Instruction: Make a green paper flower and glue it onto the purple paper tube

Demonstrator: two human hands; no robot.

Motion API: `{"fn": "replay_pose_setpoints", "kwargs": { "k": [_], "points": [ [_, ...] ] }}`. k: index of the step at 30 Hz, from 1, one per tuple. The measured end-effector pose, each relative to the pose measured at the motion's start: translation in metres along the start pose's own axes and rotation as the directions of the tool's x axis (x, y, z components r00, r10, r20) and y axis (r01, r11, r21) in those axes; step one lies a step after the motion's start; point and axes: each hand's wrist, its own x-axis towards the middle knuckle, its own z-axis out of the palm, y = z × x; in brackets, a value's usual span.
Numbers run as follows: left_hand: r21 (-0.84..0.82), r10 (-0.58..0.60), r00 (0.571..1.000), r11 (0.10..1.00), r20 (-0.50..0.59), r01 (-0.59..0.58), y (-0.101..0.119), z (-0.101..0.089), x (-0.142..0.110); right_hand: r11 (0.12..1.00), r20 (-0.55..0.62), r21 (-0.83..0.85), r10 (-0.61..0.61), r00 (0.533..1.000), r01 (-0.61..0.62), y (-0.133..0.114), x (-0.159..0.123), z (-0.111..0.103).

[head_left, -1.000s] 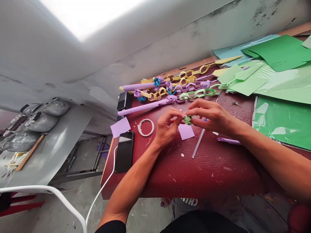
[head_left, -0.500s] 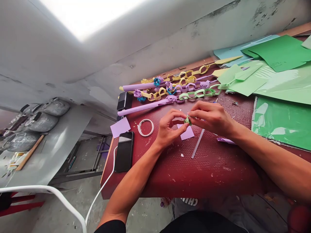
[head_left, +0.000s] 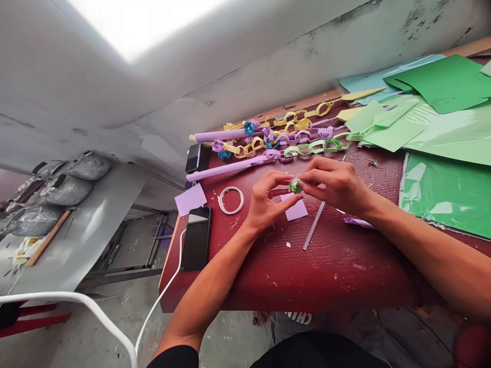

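Note:
A small rolled green paper piece (head_left: 295, 185) is held above the dark red table (head_left: 326, 266). My left hand (head_left: 268, 202) pinches it from the left with thumb and fingertips. My right hand (head_left: 337, 184) pinches it from the right, fingers curled over it. Right under the hands lies a small lilac paper square (head_left: 296, 208), with a thin pale paper strip (head_left: 313, 226) beside it.
Paper chains in yellow, lilac and green (head_left: 291, 140) and lilac paper rolls (head_left: 230, 168) lie at the back. Green paper sheets (head_left: 445, 117) cover the right side. A black phone (head_left: 196, 236) with a white cable, a white ring (head_left: 230, 199) and a lilac square (head_left: 191, 199) sit at the left edge.
Both hands have shifted slightly up and closer together around the green paper piece, which has turned a little between the fingers.

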Motion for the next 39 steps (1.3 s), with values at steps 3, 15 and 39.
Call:
{"fn": "replay_pose_setpoints", "kwargs": {
  "k": [3, 15, 39],
  "points": [
    [0.023, 0.032, 0.995, 0.999, -0.093, -0.03, -0.006, 0.002, -0.001, 1.0, 0.003, 0.012, 0.012, 1.0, -0.012, 0.0, -0.001, 0.001],
    [0.389, 0.341, 0.938, 0.873, -0.059, -0.293, 0.011, 0.0, -0.002, 0.994, -0.044, 0.097, 0.045, 0.998, -0.041, -0.008, -0.001, 0.008],
    [0.313, 0.263, 0.965, 0.915, 0.011, -0.253, 0.01, -0.002, 0.0, 0.987, 0.154, -0.134, -0.064, 0.986, 0.084, -0.007, 0.006, -0.012]
  ]
}}
